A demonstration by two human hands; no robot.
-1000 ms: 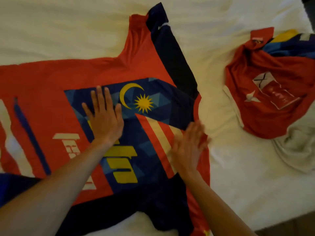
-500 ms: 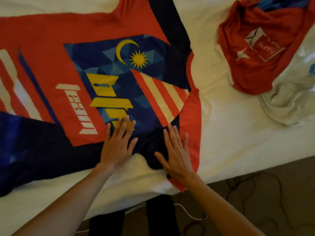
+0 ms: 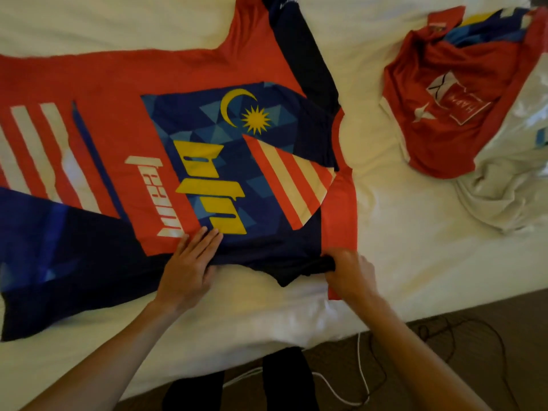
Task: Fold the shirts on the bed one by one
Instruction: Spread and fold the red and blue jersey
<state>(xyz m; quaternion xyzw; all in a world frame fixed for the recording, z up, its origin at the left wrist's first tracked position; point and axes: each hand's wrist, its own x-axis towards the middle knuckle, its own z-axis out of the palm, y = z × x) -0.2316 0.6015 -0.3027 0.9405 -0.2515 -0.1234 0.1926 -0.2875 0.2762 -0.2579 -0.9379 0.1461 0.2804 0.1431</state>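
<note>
A red and navy jersey (image 3: 124, 114) with a yellow crescent, a star and striped panels lies spread flat across the white bed (image 3: 415, 247). My left hand (image 3: 189, 265) presses flat on its near navy edge, fingers straight and pointing away from me. My right hand (image 3: 347, 271) grips the jersey's near dark sleeve (image 3: 296, 269), bunching the cloth at the red side seam. A second red shirt (image 3: 444, 114) lies crumpled at the back right, partly on pale cloth.
A crumpled white garment (image 3: 510, 185) lies under and beside the red shirt at the right. The bed's near edge runs across the bottom; below it are brown carpet (image 3: 489, 336), a white cable (image 3: 355, 378) and dark cables.
Both hands slid from the jersey's middle down to its near edge. My right hand went from lying flat to gripping the dark sleeve. The view shifted with my head.
</note>
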